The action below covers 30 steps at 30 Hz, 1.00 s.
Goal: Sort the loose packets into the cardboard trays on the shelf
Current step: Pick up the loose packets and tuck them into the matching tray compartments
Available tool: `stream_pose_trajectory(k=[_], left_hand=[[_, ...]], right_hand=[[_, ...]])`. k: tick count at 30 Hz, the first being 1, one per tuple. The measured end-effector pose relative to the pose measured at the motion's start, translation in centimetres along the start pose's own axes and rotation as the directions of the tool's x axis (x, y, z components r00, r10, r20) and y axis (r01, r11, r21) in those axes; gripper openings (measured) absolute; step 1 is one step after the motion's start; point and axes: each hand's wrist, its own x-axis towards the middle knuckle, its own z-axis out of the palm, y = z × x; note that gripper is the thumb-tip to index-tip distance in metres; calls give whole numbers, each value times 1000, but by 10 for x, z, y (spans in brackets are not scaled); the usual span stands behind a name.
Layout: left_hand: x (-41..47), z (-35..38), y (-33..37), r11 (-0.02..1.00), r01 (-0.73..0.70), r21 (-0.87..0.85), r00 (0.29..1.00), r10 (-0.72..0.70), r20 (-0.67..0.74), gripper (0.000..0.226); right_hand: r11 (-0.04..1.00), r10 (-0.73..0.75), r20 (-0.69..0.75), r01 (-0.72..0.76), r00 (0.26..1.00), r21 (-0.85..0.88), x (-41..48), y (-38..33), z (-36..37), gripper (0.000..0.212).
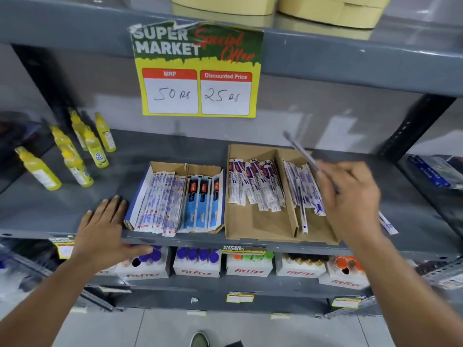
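Note:
Two cardboard trays sit on the grey shelf (62, 211). The left tray (172, 167) holds white packets with red marks and blue packets. The right tray (253, 221) has a divider, with white and purple packets on both sides. My right hand (350, 196) is above the right tray's right compartment, shut on a thin long packet (299, 149) that points up and to the left, blurred by motion. My left hand (102, 226) lies flat and open on the shelf's front edge, just left of the left tray. One loose packet (388, 225) lies on the shelf right of the right tray.
Several yellow bottles (75, 151) stand at the shelf's left. A yellow price sign (198, 71) hangs from the shelf above. Boxes marked fitfizz (198, 266) fill the shelf below. Dark packets (436, 174) lie at the far right. A black upright post (413, 126) is at the right.

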Motion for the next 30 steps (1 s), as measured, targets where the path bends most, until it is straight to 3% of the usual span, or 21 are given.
stream_pose_trajectory(k=[2,4,6,8,9,14,22,30], left_hand=[[-1,0,0,1000,4,-1,1000,-4,2,144],[-1,-1,0,1000,8,-8,1000,-8,1,145],[-1,-1,0,1000,8,-11,1000,-8,6,146],[-1,-1,0,1000,10,-8,1000,-10,10,147],[-1,-1,0,1000,11,-9,1000,-11,9,147],[-1,-1,1,1000,19,-5,1000,-19,20,147],[1,1,-2,1000,19,-21,1000,-19,9,143],[1,2,-2,999,18,-34,1000,-18,11,143]], right_hand=[[985,28,184,-59,982,164,-9,-23,20,22],[993,-54,336,15,940,118,-21,-34,44,31],[983,-181,397,181,900,36,-30,-39,63,33],[900,-394,369,435,842,-29,-37,-41,81,18],[876,-434,366,481,824,-44,-41,-45,88,11],[823,-347,591,539,728,-180,-53,-65,122,31],[765,-243,752,598,613,-240,-64,-97,146,7],[765,-127,805,574,579,-292,-56,-103,150,66]])
